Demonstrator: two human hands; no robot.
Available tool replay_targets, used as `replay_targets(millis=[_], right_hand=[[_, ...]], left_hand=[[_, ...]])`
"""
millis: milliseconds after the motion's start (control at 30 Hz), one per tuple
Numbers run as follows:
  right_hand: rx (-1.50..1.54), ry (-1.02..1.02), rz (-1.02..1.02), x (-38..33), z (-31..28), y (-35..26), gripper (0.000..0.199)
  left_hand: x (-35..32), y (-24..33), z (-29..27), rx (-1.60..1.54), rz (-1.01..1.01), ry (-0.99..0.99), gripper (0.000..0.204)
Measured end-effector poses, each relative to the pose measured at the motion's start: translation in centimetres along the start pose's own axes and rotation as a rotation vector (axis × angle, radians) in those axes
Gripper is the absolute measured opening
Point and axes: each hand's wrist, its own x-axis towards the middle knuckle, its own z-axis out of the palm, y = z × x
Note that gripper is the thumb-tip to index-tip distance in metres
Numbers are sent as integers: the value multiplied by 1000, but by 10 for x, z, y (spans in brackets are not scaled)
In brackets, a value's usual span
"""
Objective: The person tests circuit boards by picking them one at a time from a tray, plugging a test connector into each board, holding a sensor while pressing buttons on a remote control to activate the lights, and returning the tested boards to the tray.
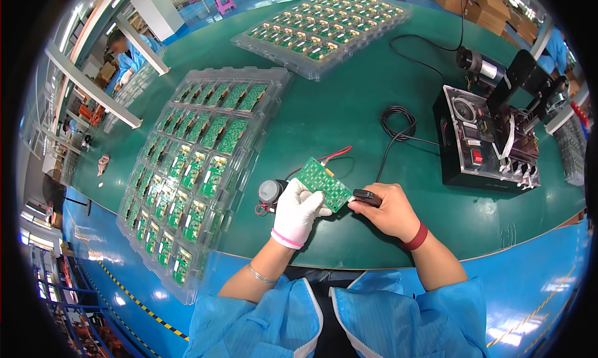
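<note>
I hold a green circuit board (pixel 322 182) in the white-gloved left hand (pixel 299 210), whose grip is closed on its lower side with the thumb across its face. My bare right hand (pixel 391 210) is clamped on a black handpiece (pixel 367 198), its pale tip at the board's near right corner; whether the two touch, I cannot tell. Just left of the left hand lies a round grey-topped component (pixel 271 190) with red wiring, upon the green worktop (pixel 336 109). Farther left, a clear tray (pixel 274 84) bears rows of similar boards; a second clear tray (pixel 274 54) lies well beyond both hands. Beyond the right hand rests a coiled black cable (pixel 409 132); farther right stands a black box-shaped apparatus (pixel 476 179).
</note>
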Motion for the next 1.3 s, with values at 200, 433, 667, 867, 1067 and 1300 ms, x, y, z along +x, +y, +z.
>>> replay_targets(millis=[200, 433, 667, 867, 1067, 1300], right_hand=[[58, 9, 55, -3, 0, -3, 19], [10, -18, 42, -2, -4, -3, 18], [-334, 174, -69, 4, -4, 17, 14], [-650, 53, -183, 5, -1, 12, 13], [-421, 317, -293, -7, -33, 0, 28], [-981, 828, -66, -53, -123, 36, 53]], left_hand=[[-5, 0, 5, 214, 131, 10, 42], [-10, -3, 7, 201, 82, 20, 41], [-35, 15, -2, 289, -421, -290, 41], [-44, 16, -17, 375, 13, -192, 25], [-25, 30, -44, 896, 843, 254, 18], [-10, 32, -58, 1222, 902, 396, 30]])
